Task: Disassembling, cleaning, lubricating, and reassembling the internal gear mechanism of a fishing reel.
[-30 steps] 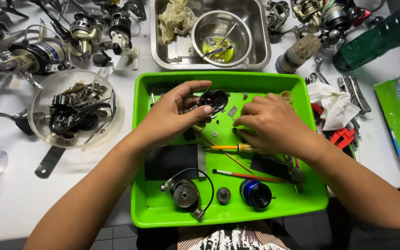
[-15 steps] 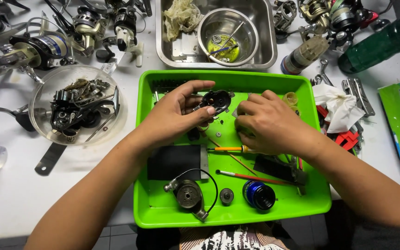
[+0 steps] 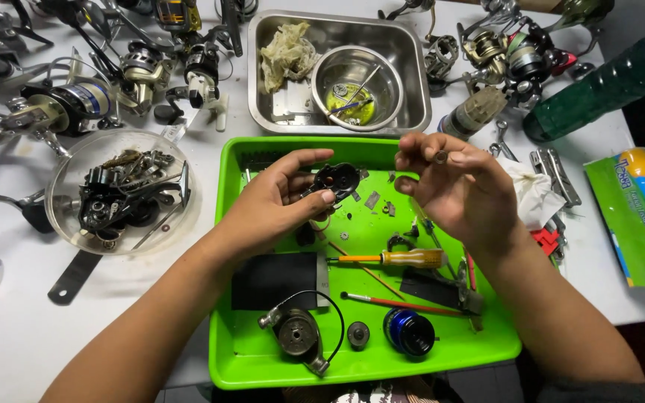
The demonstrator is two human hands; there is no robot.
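L hand point(image 3: 278, 198) over green tray point(image 3: 263, 358), holding black reel body part point(image 3: 335, 180) betw. thumb & fingers. R hand point(image 3: 453, 186) raised above tray, pinching 1 small ring-shaped part point(image 3: 440, 157) at fingertips. In tray: yellow-handled screwdriver point(image 3: 393, 259), blue spool point(image 3: 408, 332), black pad point(image 3: 278, 280). Steel pan point(image 3: 412, 75) w/ bowl behind tray.

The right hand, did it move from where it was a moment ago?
Yes. The right hand lifted off the floor of the green tray toward its far rim, nearer the steel pan, pinching a small ring.
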